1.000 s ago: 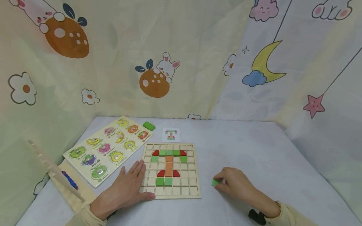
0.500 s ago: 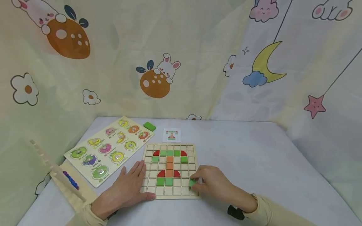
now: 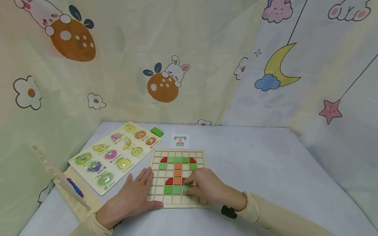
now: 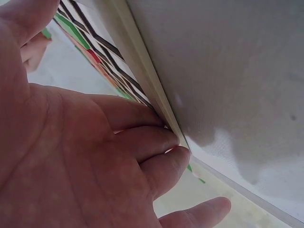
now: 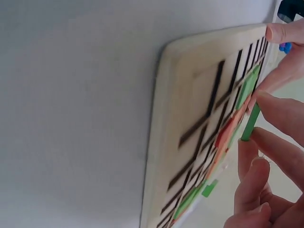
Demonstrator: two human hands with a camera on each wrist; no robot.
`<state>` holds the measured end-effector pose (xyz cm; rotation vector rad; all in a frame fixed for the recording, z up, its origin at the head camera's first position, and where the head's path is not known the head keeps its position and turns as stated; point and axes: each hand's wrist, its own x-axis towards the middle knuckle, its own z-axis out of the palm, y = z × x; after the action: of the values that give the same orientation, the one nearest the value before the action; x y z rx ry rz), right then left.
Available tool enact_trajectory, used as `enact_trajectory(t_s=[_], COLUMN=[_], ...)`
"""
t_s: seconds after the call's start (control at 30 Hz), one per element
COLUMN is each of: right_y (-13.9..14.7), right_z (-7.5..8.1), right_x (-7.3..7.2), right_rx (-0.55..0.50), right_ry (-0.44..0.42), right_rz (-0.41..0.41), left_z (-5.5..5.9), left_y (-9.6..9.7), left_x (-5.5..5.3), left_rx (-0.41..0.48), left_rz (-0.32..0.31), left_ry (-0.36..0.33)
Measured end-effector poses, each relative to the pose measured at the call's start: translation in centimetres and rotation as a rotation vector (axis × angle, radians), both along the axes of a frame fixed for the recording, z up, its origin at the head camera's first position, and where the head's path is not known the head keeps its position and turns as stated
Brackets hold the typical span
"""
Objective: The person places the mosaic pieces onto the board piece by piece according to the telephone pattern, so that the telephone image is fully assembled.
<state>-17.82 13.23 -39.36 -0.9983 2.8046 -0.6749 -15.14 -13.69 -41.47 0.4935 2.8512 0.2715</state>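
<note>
A wooden grid board [image 3: 195, 201] lies on the table, with green and orange squares and red quarter-round pieces set in several cells. My right hand [image 3: 208, 186] pinches a green square tile [image 5: 251, 122] between thumb and fingertips. It holds the tile over the board, just right of two green squares in the lower part. In the right wrist view the tile stands edge-on to the camera. Flat at the board's left edge rests my left hand [image 3: 131, 196], fingers straight, thumb over the lower corner. The left wrist view shows its fingertips touching the board's side [image 4: 147, 71].
Behind the board lies a small pattern card [image 3: 180, 141]. A fruit puzzle board [image 3: 116, 154] is at the left, with a green block [image 3: 157, 131] by its far corner. A wooden frame with blue beads [image 3: 75, 187] stands at the near left.
My right hand has carried the green tile leftward from the table on the right to over the board's lower cells. The left hand has stayed in place.
</note>
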Motion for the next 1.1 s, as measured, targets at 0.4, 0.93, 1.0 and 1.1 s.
enact_trajectory(t_s=[0.4, 0.93, 1.0, 1.1], right_y=[-0.6, -0.4, -0.4, -0.4], right_z=[-1.0, -1.2, -1.2, -1.2], right_x=[-0.3, -0.6, -0.7, -0.7], right_rx=[0.07, -0.021, -0.027, -0.024], right_ry=[-0.001, -0.043, -0.042, -0.042], right_rz=[0.001, 0.025, 0.031, 0.029], left_z=[-0.1, -0.1, -0.1, -0.1], left_y=[0.0, 0.0, 0.0, 0.0], left_x=[-0.1, 0.0, -0.1, -0.1], left_rx=[-0.004, 0.006, 0.004, 0.003], left_rz=[-0.001, 0.0, -0.001, -0.003], left_ry=[0.006, 0.005, 0.008, 0.007])
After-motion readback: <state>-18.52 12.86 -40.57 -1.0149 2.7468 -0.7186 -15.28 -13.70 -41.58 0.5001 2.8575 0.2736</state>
